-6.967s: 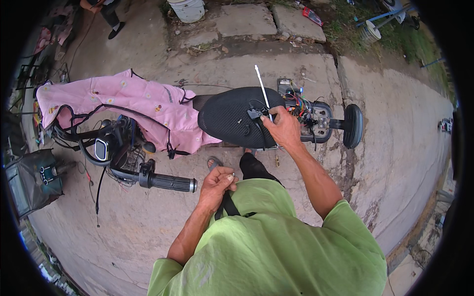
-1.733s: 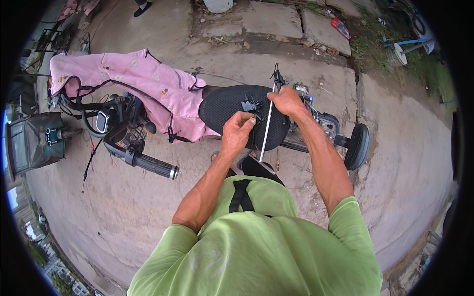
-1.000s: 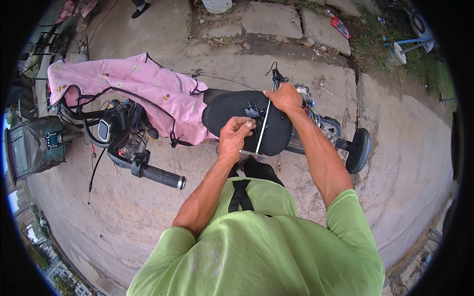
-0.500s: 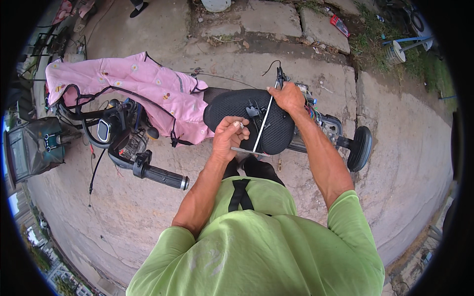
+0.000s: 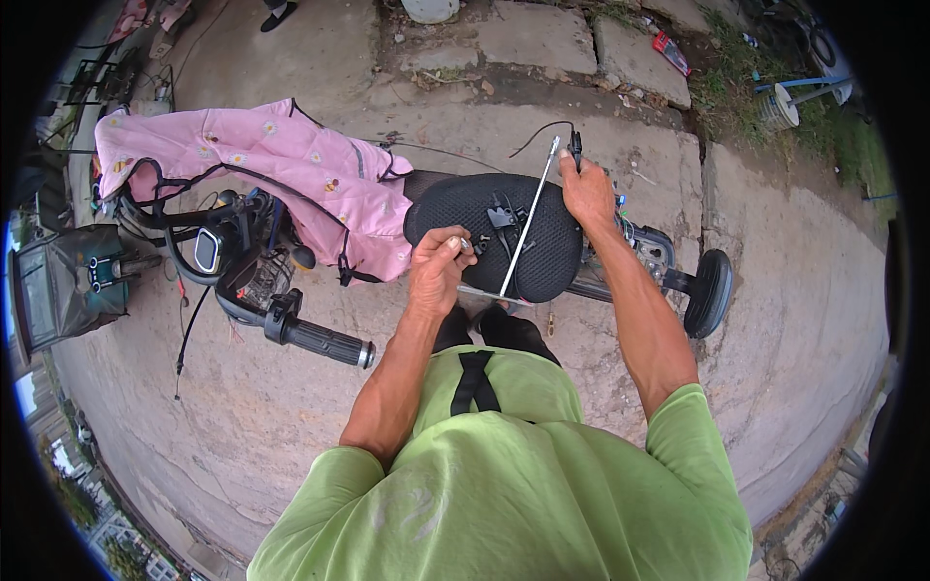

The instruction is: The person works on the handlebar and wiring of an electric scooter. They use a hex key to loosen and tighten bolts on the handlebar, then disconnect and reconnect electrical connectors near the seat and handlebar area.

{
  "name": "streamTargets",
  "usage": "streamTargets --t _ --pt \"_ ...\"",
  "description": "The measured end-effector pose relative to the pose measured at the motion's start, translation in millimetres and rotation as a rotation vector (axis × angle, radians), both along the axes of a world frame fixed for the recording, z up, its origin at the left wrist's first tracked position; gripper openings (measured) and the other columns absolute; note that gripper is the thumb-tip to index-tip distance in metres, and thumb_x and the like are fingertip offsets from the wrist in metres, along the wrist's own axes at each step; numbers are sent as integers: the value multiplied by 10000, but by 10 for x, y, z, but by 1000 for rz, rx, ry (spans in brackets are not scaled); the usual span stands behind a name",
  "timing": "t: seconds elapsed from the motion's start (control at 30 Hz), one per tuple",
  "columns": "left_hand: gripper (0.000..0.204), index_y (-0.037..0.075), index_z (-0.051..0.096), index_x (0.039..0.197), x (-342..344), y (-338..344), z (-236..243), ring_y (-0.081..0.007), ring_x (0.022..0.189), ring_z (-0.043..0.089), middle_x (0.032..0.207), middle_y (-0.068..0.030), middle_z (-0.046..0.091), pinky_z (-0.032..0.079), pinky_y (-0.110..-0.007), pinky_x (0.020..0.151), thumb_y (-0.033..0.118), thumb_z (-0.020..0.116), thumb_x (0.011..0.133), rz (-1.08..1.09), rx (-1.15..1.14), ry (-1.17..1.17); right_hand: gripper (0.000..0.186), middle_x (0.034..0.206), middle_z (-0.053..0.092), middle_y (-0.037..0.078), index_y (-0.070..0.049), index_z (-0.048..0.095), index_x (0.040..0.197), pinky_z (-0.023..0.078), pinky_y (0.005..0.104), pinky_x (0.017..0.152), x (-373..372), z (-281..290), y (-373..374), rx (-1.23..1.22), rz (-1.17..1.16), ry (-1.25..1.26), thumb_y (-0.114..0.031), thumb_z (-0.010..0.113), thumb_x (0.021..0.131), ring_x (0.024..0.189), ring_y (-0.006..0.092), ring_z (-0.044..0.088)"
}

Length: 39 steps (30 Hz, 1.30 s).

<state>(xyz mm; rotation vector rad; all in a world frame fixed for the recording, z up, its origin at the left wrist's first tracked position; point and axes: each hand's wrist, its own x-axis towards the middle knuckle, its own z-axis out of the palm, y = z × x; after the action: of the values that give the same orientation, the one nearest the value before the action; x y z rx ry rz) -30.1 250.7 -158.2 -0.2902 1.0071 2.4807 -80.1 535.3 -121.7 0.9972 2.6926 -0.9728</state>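
Note:
A black mesh-covered scooter seat [image 5: 455, 198] lies between my hands. My left hand [image 5: 441, 266] is closed over the seat's near edge, its thumb and finger pinching a small shiny metal piece [image 5: 466, 244]. At the seat's far right edge my right hand [image 5: 589, 198] is closed on a black lever-like part [image 5: 575, 147] with a thin cable trailing from it. A long silver rod [image 5: 530, 218] crosses the seat just left of my right hand. Small black fittings [image 5: 502, 217] rest on the seat. A second slim rod [image 5: 492, 294] sticks out beside my left hand.
A pink padded cover [image 5: 262, 155] drapes over the scooter's front, by the black handlebar grip [image 5: 325, 339]. Behind the seat are exposed frame parts and a black wheel [image 5: 709, 293]. A covered vehicle [image 5: 73, 286] stands at left; a white bucket [image 5: 778, 107] is at far right.
My right hand has moved slightly right with the black lever-like part, away from the silver rod's upper end, which now shows uncovered. My left hand has shifted a little left.

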Motion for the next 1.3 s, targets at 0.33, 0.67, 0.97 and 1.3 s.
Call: streamTargets --t 0.33,0.67,0.97,1.3 --pt "205 -14 692 1144 -70 7 221 -168 812 647 921 -79 695 547 -347 761 68 688 956 56 -193 78 527 717 642 203 32 678 990 490 484 697 570 447 393 65 -219 556 -482 565 1017 699 379 638" --pt "188 -14 687 1138 247 279 979 -184 956 700 1025 -94 716 578 -315 835 90 677 983 -24 -502 413 672 691 532 71 55 642 942 409 362 612 1873 863 324 -42 -22 785 -536 349 1071 642 189 519" --pt "277 -32 614 1227 244 504 1733 -139 709 616 856 -66 638 529 -292 633 86 658 980 -283 -562 520 635 780 613 135 24 719 1147 449 407 590 2281 1226 147 93 159 928 -555 491 1025 646 323 579" --pt "199 -68 686 1120 406 927 2700 -152 829 678 1017 -100 627 571 -282 692 -8 684 931 -781 -359 823 590 759 613 69 -49 764 1059 426 383 544 2517 1354 -98 196 291 952 -612 676 905 600 253 537"
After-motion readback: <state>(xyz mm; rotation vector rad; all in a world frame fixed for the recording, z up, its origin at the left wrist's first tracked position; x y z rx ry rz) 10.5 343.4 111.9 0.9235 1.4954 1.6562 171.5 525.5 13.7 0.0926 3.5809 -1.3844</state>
